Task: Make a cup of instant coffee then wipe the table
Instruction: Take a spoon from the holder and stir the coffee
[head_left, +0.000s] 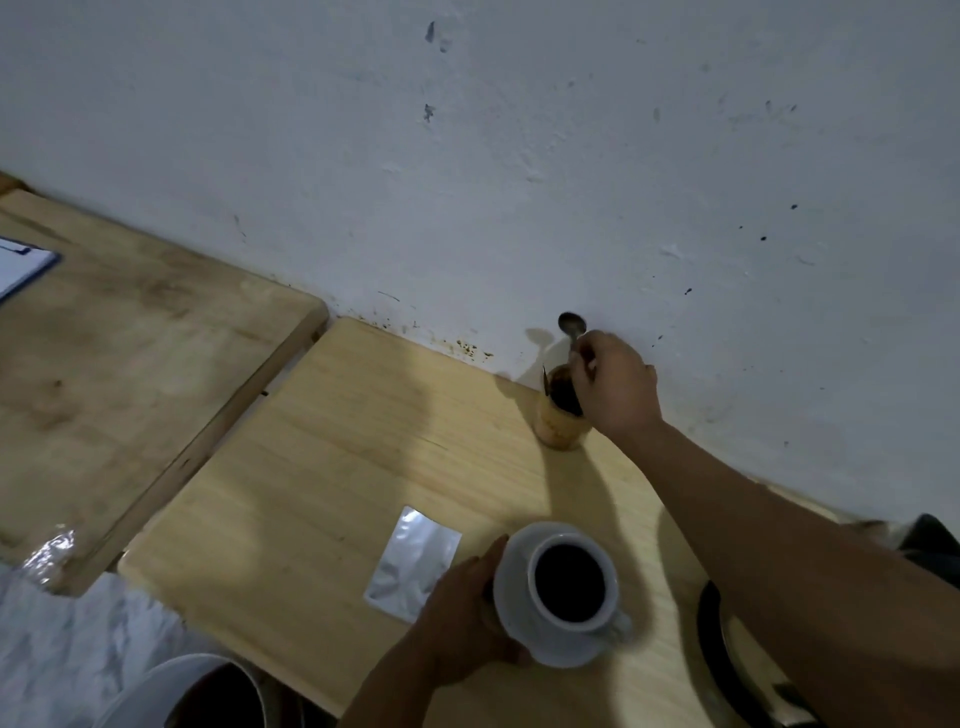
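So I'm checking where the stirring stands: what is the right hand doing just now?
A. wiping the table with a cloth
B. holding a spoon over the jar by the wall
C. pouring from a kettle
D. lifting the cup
B: the right hand holds a spoon above the jar by the wall, while the cup sits full on its saucer.

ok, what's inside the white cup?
The white cup, standing on its saucer, holds dark liquid nearly to the rim. No spoon is in it. The liquid is opaque, so anything below its surface is hidden.
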